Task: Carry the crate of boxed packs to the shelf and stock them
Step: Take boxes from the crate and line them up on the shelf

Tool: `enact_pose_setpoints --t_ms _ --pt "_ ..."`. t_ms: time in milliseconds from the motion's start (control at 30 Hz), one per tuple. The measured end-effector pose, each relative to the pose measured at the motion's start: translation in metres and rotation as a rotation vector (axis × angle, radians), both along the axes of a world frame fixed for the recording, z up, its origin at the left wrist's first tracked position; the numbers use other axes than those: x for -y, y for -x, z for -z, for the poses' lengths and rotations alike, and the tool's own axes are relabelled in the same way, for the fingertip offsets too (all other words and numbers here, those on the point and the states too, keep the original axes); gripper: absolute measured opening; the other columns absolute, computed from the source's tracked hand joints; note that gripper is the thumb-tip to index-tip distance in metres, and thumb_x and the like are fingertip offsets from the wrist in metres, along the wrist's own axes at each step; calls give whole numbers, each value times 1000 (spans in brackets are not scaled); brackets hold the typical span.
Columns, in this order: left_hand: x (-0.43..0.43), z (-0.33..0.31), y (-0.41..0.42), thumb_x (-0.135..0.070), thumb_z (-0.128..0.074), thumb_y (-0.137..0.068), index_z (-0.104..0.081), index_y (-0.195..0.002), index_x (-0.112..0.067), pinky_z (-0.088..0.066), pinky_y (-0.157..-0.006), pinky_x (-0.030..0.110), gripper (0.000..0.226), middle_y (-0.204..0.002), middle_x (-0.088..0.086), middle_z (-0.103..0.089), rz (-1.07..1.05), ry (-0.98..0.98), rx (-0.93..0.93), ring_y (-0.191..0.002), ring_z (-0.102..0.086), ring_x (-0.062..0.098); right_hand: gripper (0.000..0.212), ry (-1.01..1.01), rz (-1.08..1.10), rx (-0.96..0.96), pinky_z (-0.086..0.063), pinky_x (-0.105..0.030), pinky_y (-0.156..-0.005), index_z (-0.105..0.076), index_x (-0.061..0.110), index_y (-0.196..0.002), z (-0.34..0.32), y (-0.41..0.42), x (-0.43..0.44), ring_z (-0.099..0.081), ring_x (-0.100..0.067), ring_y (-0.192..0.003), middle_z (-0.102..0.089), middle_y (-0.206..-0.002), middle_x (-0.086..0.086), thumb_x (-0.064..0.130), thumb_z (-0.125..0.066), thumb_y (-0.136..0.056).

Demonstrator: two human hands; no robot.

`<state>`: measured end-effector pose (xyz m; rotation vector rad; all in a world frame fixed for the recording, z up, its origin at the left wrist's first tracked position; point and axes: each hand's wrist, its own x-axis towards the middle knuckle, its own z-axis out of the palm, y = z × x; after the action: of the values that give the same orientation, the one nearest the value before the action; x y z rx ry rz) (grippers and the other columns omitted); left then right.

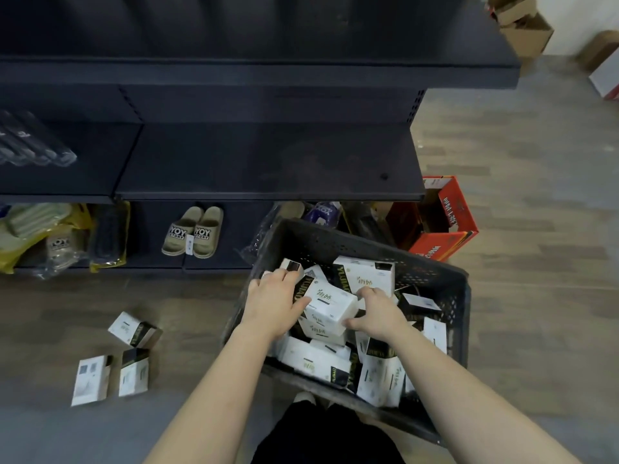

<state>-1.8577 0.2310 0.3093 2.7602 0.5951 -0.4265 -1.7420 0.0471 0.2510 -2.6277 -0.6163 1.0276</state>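
White with a black end, the boxed pack (pixel 330 303) is clamped between your hands. Your left hand (pixel 278 296) curls over its dark end, and your right hand (pixel 378 313) hooks the opposite edge, thumb underneath. It sits on a slanted heap in the black plastic crate (pixel 368 249), so a hurried lift may drag neighbours over the rim. Left of your fingers, three fallen packs (pixel 134 329) lie on the floor. The shelf (pixel 268 162) is well beyond your fingertips.

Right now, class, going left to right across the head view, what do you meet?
Three loose white-and-black boxed packs on the floor → pair of beige rubber slippers → left hand → white boxed pack both hands grip → right hand → open red cardboard box.
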Motion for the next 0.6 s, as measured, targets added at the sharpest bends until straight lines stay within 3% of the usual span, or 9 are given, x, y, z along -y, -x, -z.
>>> enact_pose_setpoints --t_ms 333,600 --pt "-8 74 -9 -50 -43 -97 -36 -145 -22 -29 -105 38 56 -143 -2 -43 7 45 -26 -131 -40 21 121 14 41 -42 -41 -41 -106 -11 14 -154 80 5 -25 -35 -27 -138 -19 -156 -5 57 -81 -64" --pt "-10 87 -16 -50 -43 -98 -33 -147 -22 -28 -107 38 58 -145 -2 -41 0 64 -21 -132 -39 20 98 -75 93 46 -47 -32 -90 -32 11 -139 92 1 -27 -49 -25 -115 -38 -129 -5 44 -83 -61"
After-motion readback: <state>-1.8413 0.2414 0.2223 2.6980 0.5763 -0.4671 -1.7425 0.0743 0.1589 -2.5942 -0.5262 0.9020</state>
